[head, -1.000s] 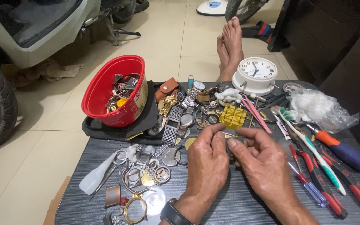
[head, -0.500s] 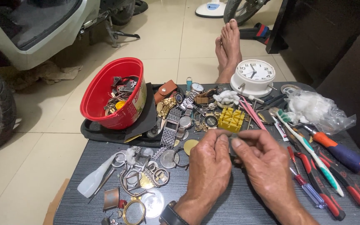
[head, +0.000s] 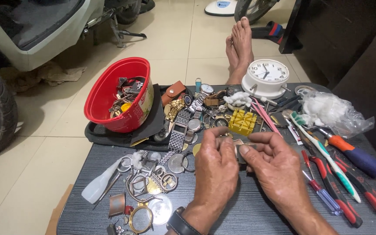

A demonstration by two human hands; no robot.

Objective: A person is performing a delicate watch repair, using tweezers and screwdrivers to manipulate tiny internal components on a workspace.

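Your left hand (head: 216,167) and right hand (head: 275,167) meet over the middle of the dark counter (head: 249,213). The fingers (head: 223,146) of both pinch one small metal part (head: 240,146) between them, held just above the counter; what it is cannot be told. A yellow block (head: 242,122) sits just beyond it. Watch cases (head: 153,182) lie left of your left hand, screwdrivers (head: 327,187) right of your right. A red bowl (head: 118,95) stands at far left, a white clock (head: 266,77) at the back.

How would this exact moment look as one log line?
left hand: pinching small metal part | right hand: pinching same part | nearby: yellow block, red bowl, white clock
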